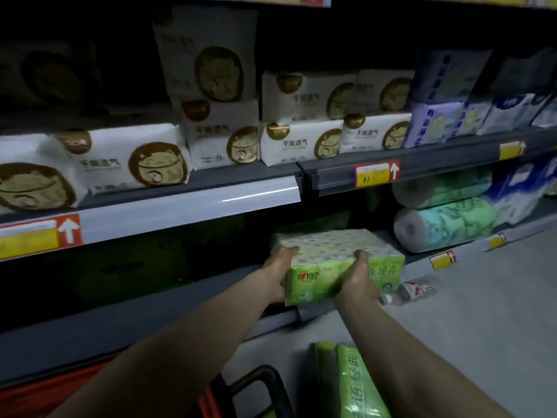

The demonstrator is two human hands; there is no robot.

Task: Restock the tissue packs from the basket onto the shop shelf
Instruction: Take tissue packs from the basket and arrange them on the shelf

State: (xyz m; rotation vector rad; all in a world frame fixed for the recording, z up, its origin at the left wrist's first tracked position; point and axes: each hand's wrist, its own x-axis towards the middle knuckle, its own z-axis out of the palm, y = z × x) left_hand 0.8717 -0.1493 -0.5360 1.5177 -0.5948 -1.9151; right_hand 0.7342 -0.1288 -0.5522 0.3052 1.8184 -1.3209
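The pack [340,260] is wrapped in thin plastic film, glossy and slightly creased. The same shiny film is seen on a 2nd pack [358,384]. The white packs [132,158] are covered in a softer, duller film. The shelf rail [193,206] is smooth and glossy, with 1 bright streak reflected along it. The bottle [413,292] is made of clear plastic. The floor [482,312] is smooth and matt. The basket [27,399], dimly lit, is possibly of hard plastic.
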